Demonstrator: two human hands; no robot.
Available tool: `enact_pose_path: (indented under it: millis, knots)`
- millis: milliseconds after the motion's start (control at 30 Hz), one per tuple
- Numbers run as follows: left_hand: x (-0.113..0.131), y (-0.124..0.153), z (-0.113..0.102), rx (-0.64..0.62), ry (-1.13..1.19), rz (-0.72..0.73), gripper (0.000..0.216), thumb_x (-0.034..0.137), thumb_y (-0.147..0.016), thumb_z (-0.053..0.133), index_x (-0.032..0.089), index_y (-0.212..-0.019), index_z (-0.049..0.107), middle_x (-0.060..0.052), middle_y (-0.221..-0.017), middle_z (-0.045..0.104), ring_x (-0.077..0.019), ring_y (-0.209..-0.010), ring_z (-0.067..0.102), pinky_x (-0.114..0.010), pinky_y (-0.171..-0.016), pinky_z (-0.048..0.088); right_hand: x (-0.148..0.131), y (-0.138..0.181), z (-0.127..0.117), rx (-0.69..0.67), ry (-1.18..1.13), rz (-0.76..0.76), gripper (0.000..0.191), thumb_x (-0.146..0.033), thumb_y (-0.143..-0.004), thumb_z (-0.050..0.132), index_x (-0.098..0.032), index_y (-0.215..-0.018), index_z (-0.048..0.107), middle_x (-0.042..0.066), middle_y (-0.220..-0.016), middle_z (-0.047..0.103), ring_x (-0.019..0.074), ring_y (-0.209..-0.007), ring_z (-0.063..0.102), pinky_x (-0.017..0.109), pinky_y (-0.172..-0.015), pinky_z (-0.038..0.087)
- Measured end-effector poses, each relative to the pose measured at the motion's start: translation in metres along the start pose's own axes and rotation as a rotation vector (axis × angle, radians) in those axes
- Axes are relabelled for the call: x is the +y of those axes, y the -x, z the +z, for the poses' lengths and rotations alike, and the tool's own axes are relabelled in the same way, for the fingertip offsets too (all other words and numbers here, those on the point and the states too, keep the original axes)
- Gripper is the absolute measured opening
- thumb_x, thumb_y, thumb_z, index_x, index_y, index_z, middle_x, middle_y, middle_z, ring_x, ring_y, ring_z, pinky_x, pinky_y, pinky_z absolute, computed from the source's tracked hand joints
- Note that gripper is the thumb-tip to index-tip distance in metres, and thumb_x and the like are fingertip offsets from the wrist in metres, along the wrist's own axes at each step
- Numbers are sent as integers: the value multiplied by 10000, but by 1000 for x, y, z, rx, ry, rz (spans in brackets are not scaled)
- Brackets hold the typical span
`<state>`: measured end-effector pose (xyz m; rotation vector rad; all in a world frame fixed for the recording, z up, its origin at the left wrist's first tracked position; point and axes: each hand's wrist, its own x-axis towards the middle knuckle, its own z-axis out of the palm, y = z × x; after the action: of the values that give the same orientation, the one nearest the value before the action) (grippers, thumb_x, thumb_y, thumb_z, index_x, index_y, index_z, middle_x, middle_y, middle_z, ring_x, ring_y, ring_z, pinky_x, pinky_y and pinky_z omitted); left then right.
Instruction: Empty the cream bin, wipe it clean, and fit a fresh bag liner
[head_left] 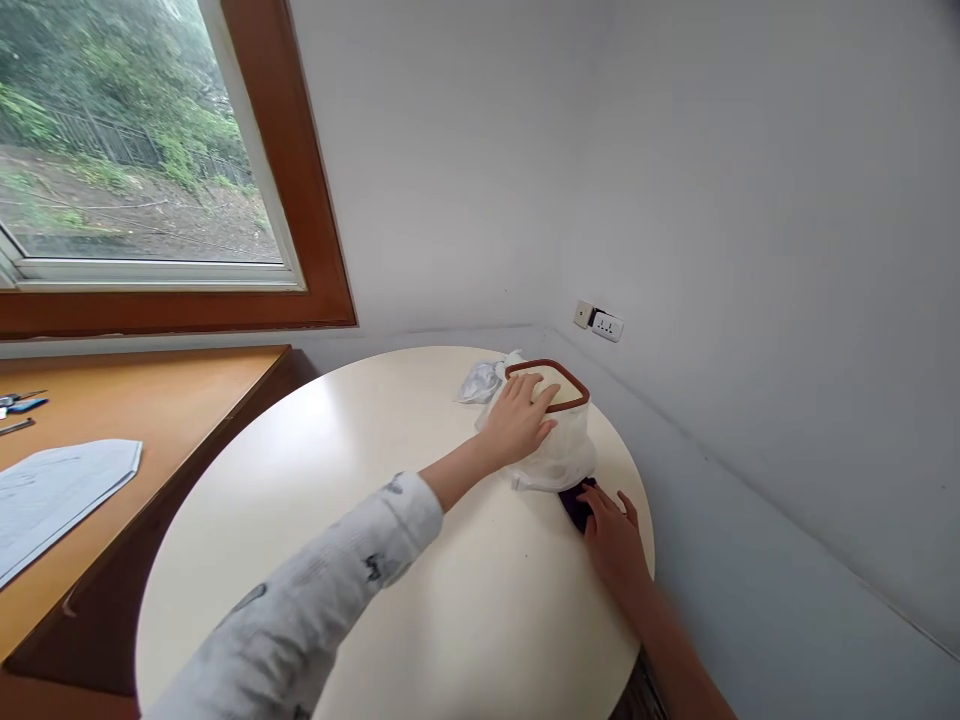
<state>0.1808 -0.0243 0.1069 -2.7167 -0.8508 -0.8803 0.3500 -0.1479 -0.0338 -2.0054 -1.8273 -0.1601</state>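
Note:
My left hand [517,418] rests on a lidded container [555,392] with a brown rim, which sits wrapped in a white plastic bag [559,455] at the far right of a round cream table [375,520]. Its fingers lie curled over the lid and the bag's near side. My right hand [611,535] lies further down at the table's right edge, fingers spread and touching a small dark purple object [577,500] beside the bag. A crumpled clear plastic piece [480,382] lies just left of the container.
A wooden desk [150,400] stands to the left, carrying a grey sheet [52,495] and small tools [22,405]. A window [127,140] is above it. Grey walls meet behind the table, with a wall socket [606,325].

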Motion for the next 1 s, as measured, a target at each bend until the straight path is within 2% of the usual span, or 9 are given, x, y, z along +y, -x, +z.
enact_pose_path:
  millis: [133,200,300,433,533,600,700,867,1000]
  knots:
    - [-20,62,-24,55,-8,-65,236,268,-869,442,181,-1085,484,-145,-1224,437,-282,-1171,401,-484,-978,358,4,-2,2,-27,-27,50,387,-62,-752,272,-176,-966,574,66,-1174,617,179,-1141,536,435,-1064,231]
    - [-34,100,-37,18,-8,-168,110,230,-871,415,184,-877,515,-120,-1140,484,-265,-1113,452,-484,-959,383,8,-3,3,-46,-61,70,376,-77,-747,281,-180,-959,574,65,-1176,617,184,-1112,557,444,-1060,246]
    - [-54,162,-56,-79,5,-325,146,246,-881,388,188,-792,488,-109,-1096,507,-239,-1011,522,-442,-855,467,14,-4,1,24,-112,44,342,-105,-744,305,-182,-945,571,76,-1161,622,203,-1075,575,467,-1029,290]
    - [-71,233,-84,-219,-7,-469,232,318,-918,329,203,-866,524,-102,-1209,490,-259,-1113,506,-427,-839,486,3,-4,-16,390,-189,-92,245,-136,-769,363,-187,-899,564,87,-1057,649,222,-974,595,462,-927,383]
    - [-74,266,-100,-351,-59,-395,341,405,-911,349,232,-1165,498,-102,-1367,404,-292,-1271,373,-524,-1017,326,-31,-11,-30,473,-321,-343,184,-125,-784,419,-200,-861,568,81,-969,651,212,-939,586,419,-866,433]
    - [-72,276,-104,-444,-81,-354,527,483,-889,368,263,-1365,316,-96,-1465,276,-315,-1340,247,-563,-1067,201,-65,-18,-33,376,-407,-524,190,-119,-799,427,-202,-886,573,82,-959,646,204,-954,578,399,-860,445]
    - [-69,283,-100,-570,-64,-392,654,545,-885,314,287,-1440,84,-68,-1514,119,-316,-1377,106,-559,-1084,124,-116,-26,-25,71,-400,-740,265,-162,-856,382,-188,-1027,582,92,-1102,621,195,-1111,516,392,-960,391]
    - [-67,287,-80,-618,-45,-437,639,560,-897,233,309,-1432,-10,-34,-1514,56,-284,-1386,36,-541,-1094,50,-154,-31,6,-421,-194,-755,577,-495,-905,286,-250,-1423,222,47,-1498,198,233,-1378,137,471,-1105,141]
    - [-68,291,-69,-584,-55,-456,627,569,-895,229,318,-1430,21,-28,-1509,66,-281,-1385,68,-538,-1094,19,-151,-32,22,-583,-143,-693,616,-577,-894,180,-293,-1438,125,1,-1517,94,207,-1391,36,455,-1117,36]
